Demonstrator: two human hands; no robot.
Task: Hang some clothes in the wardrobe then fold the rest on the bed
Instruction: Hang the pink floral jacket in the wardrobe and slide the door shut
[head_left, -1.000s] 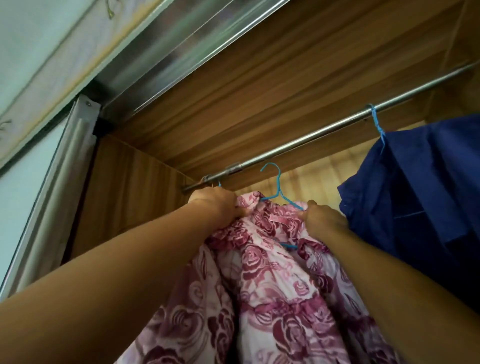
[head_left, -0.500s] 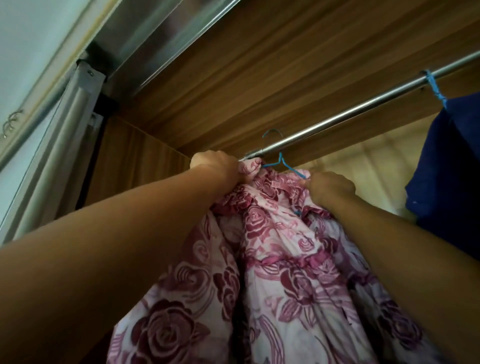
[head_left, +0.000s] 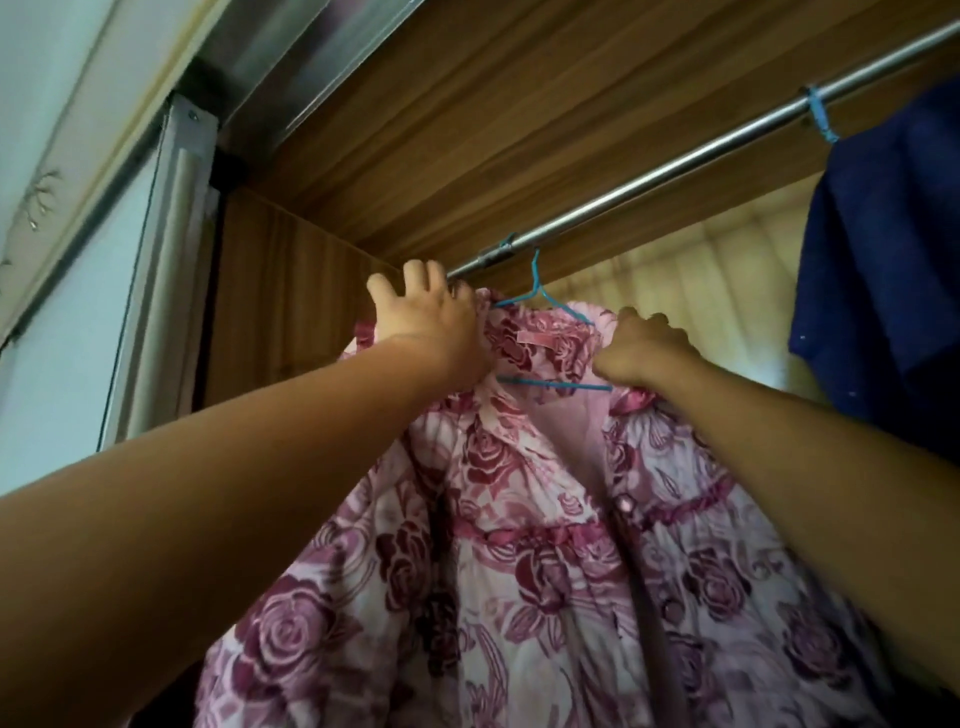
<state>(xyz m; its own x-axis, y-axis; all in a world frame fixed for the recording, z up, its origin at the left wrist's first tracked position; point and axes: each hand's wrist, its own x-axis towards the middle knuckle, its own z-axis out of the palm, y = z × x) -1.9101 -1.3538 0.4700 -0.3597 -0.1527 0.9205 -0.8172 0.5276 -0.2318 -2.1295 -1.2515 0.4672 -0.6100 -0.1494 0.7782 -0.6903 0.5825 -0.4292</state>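
Observation:
A pink garment with dark red roses (head_left: 519, 571) hangs on a thin blue hanger (head_left: 550, 384). The hanger's hook sits at the metal rail (head_left: 675, 166) near the rail's left end, inside the wooden wardrobe. My left hand (head_left: 426, 322) rests on the garment's left shoulder, with the fingers lifted and spread toward the rail. My right hand (head_left: 639, 348) grips the garment's right shoulder at the end of the hanger, fingers curled into the cloth. Both forearms reach up from the bottom corners.
A dark blue garment (head_left: 883, 260) hangs farther right on the same rail from another blue hook (head_left: 818, 111). The wardrobe's wooden side panel (head_left: 291, 291) stands just left of my hands, with the sliding door frame (head_left: 171, 260) beyond it.
The hanger's hook has come up to the rail and the garment has spread out on it. My left hand's fingers have loosened from the cloth and lifted.

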